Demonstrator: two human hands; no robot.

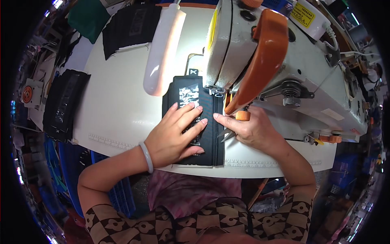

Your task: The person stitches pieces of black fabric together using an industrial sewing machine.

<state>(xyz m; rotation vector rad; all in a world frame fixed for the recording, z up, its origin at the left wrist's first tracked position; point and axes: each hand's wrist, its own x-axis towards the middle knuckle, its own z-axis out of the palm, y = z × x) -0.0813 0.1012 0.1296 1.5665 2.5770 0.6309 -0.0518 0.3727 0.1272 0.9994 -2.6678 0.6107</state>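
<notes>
A black fabric piece [208, 138] with a clear shiny window [189, 92] lies on the white table, its upper right part at the sewing machine [235, 49]. My left hand [176, 131] lies spread over the piece and its window. My right hand [254, 128] rests at the right edge, its index fingertip on the fabric. Its other fingers are curled, and the blades of small scissors [226, 135] stick out from beneath them. A small black tag [193, 72] shows at the fabric's top edge.
A lit white lamp [162, 53] stands left of the machine head. More black pieces lie at the far left [65, 105] and upper left [132, 28]. An orange lever [270, 49] juts from the machine. A ruler strip [276, 164] runs along the table's front edge.
</notes>
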